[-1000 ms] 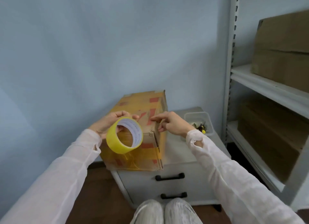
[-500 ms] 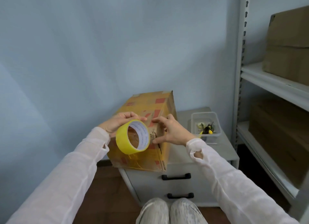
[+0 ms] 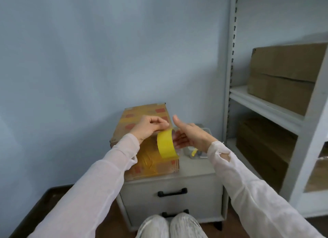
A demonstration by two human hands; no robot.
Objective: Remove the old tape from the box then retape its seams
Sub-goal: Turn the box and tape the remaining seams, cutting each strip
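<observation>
The cardboard box, with red marks and yellowish tape over its faces, lies on a small grey cabinet. In front of the box's near end I hold a yellow tape roll, turned edge-on to me. My left hand pinches the roll at its top edge. My right hand is spread, thumb up, with its fingers laid against the roll's far side. Both hands hover just above the box's near right corner.
A clear plastic tub with small yellow items stands on the cabinet behind my right hand. The cabinet has two drawers with black handles. A grey metal shelf rack at right holds large cardboard boxes. My knees are at the bottom.
The roll has turned from face-on to edge-on. My right hand left the box's corner and came against the roll's side, thumb raised. My view shifted left.
</observation>
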